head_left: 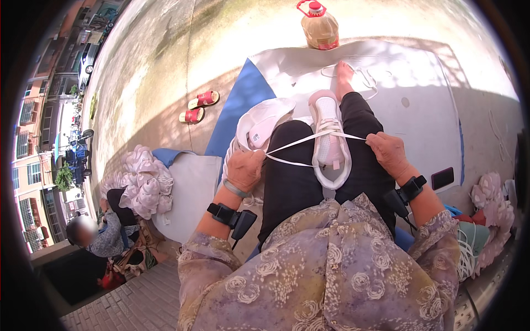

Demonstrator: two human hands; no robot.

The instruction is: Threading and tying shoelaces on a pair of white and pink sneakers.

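One white-and-pink mesh sneaker (332, 148) sits between our thighs, toe pointing away, heel toward us. A thin, flat white lace (295, 144) spreads from its upper to both sides. Left hand (247, 168): grip closed, fingers pinched on the lace, two strands running from it to the shoe. Right hand (389, 153): grip closed too, pinching the lace on the other side, strand near straight. We judge the step as lacing, with the lace being drawn out sideways; next move likely calls for evening the tension, then finding the next eyelet, without twisting the flat strand. Black trousers (292, 165) flank the shoe. Beyond our left hand, a pile of pale pink-and-white shoe pieces (258, 129); farther out, loose white cord (371, 83) on a white-and-blue sheet (411, 71), then a red-capped plastic jug (320, 32).
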